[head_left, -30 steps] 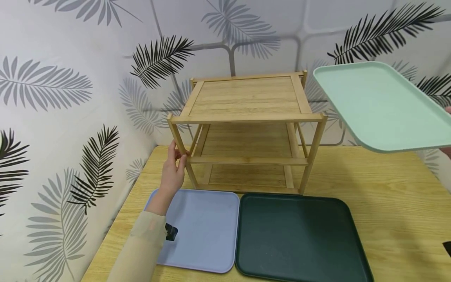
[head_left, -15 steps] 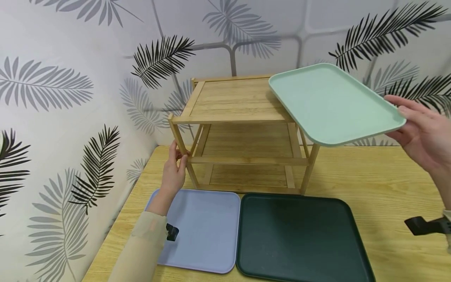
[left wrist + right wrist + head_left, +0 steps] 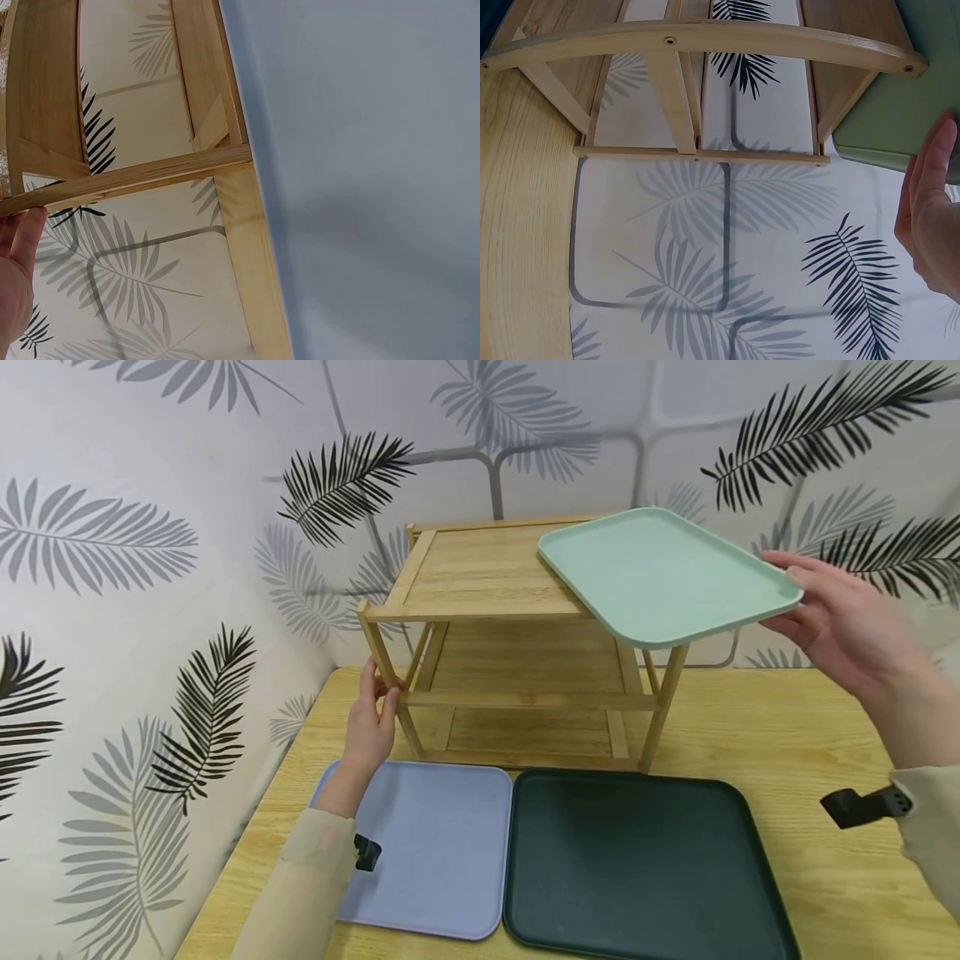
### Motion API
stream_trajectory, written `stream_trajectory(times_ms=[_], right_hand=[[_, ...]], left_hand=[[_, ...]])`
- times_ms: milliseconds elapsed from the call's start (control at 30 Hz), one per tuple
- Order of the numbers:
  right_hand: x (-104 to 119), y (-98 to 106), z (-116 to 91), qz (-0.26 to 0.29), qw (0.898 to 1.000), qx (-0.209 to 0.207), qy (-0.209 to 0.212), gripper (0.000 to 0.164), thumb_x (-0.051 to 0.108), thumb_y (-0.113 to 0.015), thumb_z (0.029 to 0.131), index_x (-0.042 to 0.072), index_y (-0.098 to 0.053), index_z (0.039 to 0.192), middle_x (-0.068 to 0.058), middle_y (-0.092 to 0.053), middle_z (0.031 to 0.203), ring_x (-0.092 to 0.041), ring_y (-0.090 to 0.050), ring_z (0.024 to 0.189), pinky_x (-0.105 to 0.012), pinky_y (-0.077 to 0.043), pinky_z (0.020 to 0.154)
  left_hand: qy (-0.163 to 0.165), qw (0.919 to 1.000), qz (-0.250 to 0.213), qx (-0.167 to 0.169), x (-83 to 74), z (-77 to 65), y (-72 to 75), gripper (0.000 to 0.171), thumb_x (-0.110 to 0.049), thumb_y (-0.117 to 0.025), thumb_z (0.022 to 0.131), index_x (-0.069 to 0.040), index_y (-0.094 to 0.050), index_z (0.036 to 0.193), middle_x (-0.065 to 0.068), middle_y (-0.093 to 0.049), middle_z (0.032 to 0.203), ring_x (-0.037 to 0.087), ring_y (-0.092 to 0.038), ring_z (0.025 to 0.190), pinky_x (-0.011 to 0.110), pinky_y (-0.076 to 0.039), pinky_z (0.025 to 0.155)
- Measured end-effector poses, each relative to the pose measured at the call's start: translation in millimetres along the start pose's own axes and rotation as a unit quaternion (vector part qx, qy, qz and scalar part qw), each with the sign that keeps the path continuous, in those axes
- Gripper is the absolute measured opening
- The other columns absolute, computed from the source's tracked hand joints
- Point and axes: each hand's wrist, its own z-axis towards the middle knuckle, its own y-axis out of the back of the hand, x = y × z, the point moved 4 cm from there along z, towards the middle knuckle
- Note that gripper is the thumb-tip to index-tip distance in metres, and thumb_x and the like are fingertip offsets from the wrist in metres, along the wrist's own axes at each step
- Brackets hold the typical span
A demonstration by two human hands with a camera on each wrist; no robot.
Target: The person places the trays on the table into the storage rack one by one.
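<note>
A three-tier wooden shelf rack (image 3: 487, 572) stands upright at the back of the table. My left hand (image 3: 369, 722) holds its front left leg, with the thumb on the near side; the left wrist view has fingertips (image 3: 30, 229) against the wood. My right hand (image 3: 855, 618) pinches a mint green tray (image 3: 660, 572) by its right edge, thumb over the rim and fingers beneath. That tray is tilted and overlaps the right part of the top shelf in the head view. From the right wrist, its underside (image 3: 877, 112) shows beside the rack's upper end.
A light blue tray (image 3: 438, 843) and a dark green tray (image 3: 637, 860) lie side by side on the wooden table (image 3: 810, 752), in front of the rack. A leaf-patterned wall covering (image 3: 150, 652) rises close behind the rack and along the left.
My right hand has come into view from the right, carrying the mint green tray leftward over the top shelf and slightly lower. My left hand has stayed on the leg.
</note>
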Motion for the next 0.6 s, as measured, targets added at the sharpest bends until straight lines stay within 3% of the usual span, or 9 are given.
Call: stream_trajectory(times_ms=[233,400,600], right_hand=[[-4,-8,15,-0.024,1.0,-0.006,-0.005,0.027,0.002,-0.049,0.1,0.001,-0.064,0.124,-0.01,-0.065,0.115,-0.022,-0.067,0.09,-0.031,-0.055,0.073],[-5,-9,19,-0.119,0.992,-0.03,-0.001,0.026,0.014,-0.06,0.098,0.009,-0.067,0.122,-0.003,-0.067,0.108,-0.016,-0.067,0.084,-0.027,-0.053,0.063],[4,-8,6,-0.171,0.98,-0.074,0.062,0.024,0.017,-0.063,0.096,0.01,-0.07,0.118,0.001,-0.07,0.105,-0.013,-0.068,0.08,-0.023,-0.05,0.055]], left_hand=[[-0.003,1.0,0.002,-0.001,1.1,0.2,0.6,0.049,-0.004,-0.045,0.103,-0.003,-0.025,0.147,0.023,-0.061,0.109,0.039,-0.059,0.104,0.051,-0.05,0.082],[-0.004,1.0,-0.001,-0.002,1.7,-0.7,0.2,0.048,-0.005,-0.045,0.103,-0.004,-0.025,0.147,0.023,-0.061,0.109,0.039,-0.059,0.104,0.052,-0.05,0.082],[-0.004,1.0,-0.002,-0.002,-0.4,-0.5,0.8,0.049,-0.005,-0.045,0.103,-0.004,-0.025,0.147,0.023,-0.061,0.109,0.039,-0.059,0.104,0.052,-0.05,0.082]])
